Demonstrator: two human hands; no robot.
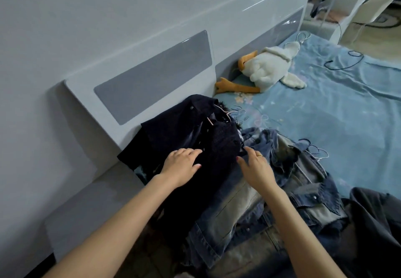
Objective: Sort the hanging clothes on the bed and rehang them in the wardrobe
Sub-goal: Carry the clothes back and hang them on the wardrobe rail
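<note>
My left hand (pixel 181 165) and right hand (pixel 256 165) — fingers relaxed, gripping nothing — are resting on the dark jacket (pixel 195 130) mid-frame.

bed (pixel 347 113) | on it: clothes (pixel 238 180), plush duck (pixel 267 67), hangers (pixel 345 60)

The dark jacket (pixel 191 130) hides most of its hanger (pixel 213 118). The grey garment (pixel 377 223) is cut off at the right edge.

Left hand (pixel 181 165) flat on dark jacket (pixel 184 132), near left by headboard (pixel 152 76). Right hand (pixel 256 167) open, touching jacket edge beside denim pile (pixel 271 201). Plush duck (pixel 267 67) far on blue bed sheet (pixel 347 115); loose black hanger (pixel 347 60) far right.
</note>
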